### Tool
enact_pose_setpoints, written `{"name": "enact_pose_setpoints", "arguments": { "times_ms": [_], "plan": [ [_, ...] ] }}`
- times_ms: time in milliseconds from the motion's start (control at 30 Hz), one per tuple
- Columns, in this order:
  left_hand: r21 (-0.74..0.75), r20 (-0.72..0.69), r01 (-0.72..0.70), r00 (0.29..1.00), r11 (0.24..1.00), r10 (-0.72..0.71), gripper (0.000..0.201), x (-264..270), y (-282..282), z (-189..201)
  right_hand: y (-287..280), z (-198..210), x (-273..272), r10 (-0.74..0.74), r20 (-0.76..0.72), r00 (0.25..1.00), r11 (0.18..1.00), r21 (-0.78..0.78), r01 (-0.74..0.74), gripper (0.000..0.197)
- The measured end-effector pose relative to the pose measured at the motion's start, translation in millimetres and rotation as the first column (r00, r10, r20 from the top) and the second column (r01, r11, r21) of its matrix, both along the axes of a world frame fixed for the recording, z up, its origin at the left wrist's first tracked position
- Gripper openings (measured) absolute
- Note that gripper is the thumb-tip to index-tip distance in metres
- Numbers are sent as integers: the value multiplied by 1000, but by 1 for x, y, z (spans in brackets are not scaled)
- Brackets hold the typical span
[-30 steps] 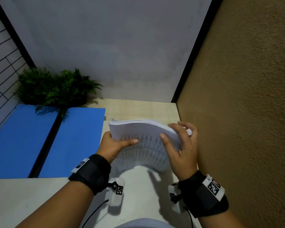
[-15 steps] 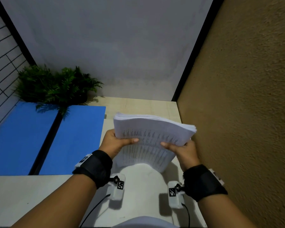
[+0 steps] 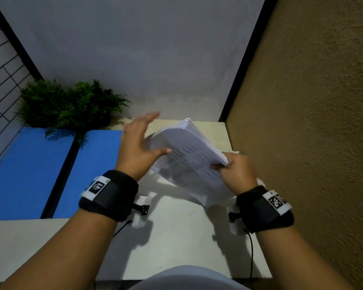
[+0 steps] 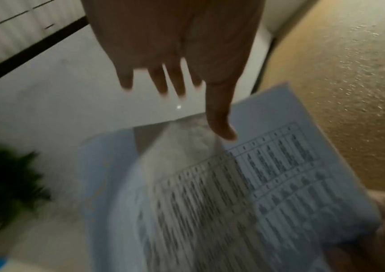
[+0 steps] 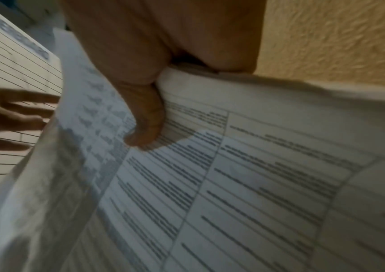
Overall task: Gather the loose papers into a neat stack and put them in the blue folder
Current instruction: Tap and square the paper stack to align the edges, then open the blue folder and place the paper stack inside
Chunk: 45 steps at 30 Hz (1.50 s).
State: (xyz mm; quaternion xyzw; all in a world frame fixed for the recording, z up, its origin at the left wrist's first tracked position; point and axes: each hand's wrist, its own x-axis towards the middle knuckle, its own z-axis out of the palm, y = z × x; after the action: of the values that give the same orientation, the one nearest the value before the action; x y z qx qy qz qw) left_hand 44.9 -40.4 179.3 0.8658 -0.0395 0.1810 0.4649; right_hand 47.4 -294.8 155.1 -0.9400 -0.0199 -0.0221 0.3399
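Head view: a thick stack of papers [image 3: 189, 155] with printed tables on its top sheet is held tilted above the pale table [image 3: 176, 237], a little right of the frame's centre, its far edge raised toward the upper centre and its near corner drooping toward the bottom. The right hand [image 3: 235, 174] pinches the stack's right edge, thumb on the printed face and fingers curled underneath. The left hand [image 3: 138, 147] stands at the stack's left edge with fingers straight and spread; its thumb reaches over the top sheet, and whether the palm touches the paper's edge cannot be told.

Left wrist view: the fingers [image 4: 175, 81] point outward, extended and apart, the thumb lying above the blurred printed page [image 4: 245, 184].

Right wrist view: the thumb [image 5: 147, 117] presses into the top sheet, which buckles around it.

Head view, surroundings: the blue folder [image 3: 50, 172] lies open and flat at the left of the frame, its dark spine running between two blue halves, well apart from the stack. A green fern-like plant [image 3: 67, 105] sits behind the folder in the upper left. A textured tan wall [image 3: 312, 122] fills the right side, and a grey wall [image 3: 134, 49] the upper centre. Black wristbands [image 3: 109, 195] with coded tags wrap both wrists.
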Motion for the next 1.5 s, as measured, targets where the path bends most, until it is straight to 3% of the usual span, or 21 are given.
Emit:
{"name": "enact_pose_setpoints", "arguments": {
  "times_ms": [67,100,200,300,333,400,467,500,567,700,800,900,967,1100,1233,1333,1367,1400,1433,1467,1500],
  "plan": [
    [-105,-163,72,983,992,-89,37,5,-3,2,6,10,1,106,34,994,990,-98,-102,8],
    [-174,-199,64,975,983,-98,28,6,-3,-3,7,11,1,128,44,991,987,-99,-123,9],
    [-325,-223,13,971,946,-90,36,2,4,-20,-6,12,-1,79,-1,997,996,43,-79,13],
    [-479,-243,-56,967,876,-71,31,-1,18,-31,-36,11,-3,-29,-125,992,995,90,41,22],
    [-516,-254,-80,965,853,-63,27,-2,22,-34,-45,11,-4,-67,-146,987,981,169,91,24],
    [-590,-279,-128,959,797,-52,22,-5,28,-39,-56,10,-7,-157,-137,978,876,437,202,24],
    [-672,-306,-175,950,719,-55,22,-7,28,-45,-56,5,-11,-183,-206,961,669,690,275,29],
    [-696,-315,-190,948,693,-56,25,-7,25,-48,-53,0,-12,-155,-269,951,596,742,307,33],
    [-700,-331,-220,943,679,-35,28,-8,19,-55,-43,-15,-15,-103,-323,941,594,739,318,44],
    [-699,-395,-272,918,661,-40,48,-11,3,-74,-11,-32,-17,-348,-185,919,554,750,361,35],
    [-652,-441,-292,896,699,-37,55,-15,-5,-91,2,-44,-26,-423,-201,884,520,745,418,32],
    [-601,-477,-296,878,743,-36,49,-20,-2,-104,-5,-58,-34,-417,-304,856,539,676,502,37],
    [-601,-485,-319,874,732,-17,40,-21,2,-107,-11,-63,-33,-423,-335,842,528,664,530,38],
    [-651,-464,-316,885,690,-32,31,-19,8,-101,-18,-59,-30,-391,-321,863,517,699,494,32],
    [-647,-467,-262,878,716,-101,40,-14,24,-100,-42,-46,-25,-368,-243,898,559,714,422,42],
    [-619,-510,-242,847,747,-149,41,-15,25,-107,-56,-41,-19,-331,-190,924,740,556,379,50],
    [-604,-527,-243,836,759,-152,43,-15,24,-108,-57,-38,-16,-315,-149,937,855,384,349,46],
    [-593,-538,-244,829,768,-152,47,-15,24,-110,-55,-33,-12,-278,-104,955,953,93,288,40],
    [-584,-549,-251,822,772,-148,51,-15,24,-113,-49,-27,-11,-222,-75,972,954,-224,200,36],
    [-575,-559,-254,816,778,-146,54,-15,24,-115,-41,-23,-10,-163,-74,984,879,-465,111,34],
    [-563,-570,-258,809,785,-144,55,-15,23,-116,-30,-19,-9,-111,-100,989,804,-594,30,33]
  ]
}}
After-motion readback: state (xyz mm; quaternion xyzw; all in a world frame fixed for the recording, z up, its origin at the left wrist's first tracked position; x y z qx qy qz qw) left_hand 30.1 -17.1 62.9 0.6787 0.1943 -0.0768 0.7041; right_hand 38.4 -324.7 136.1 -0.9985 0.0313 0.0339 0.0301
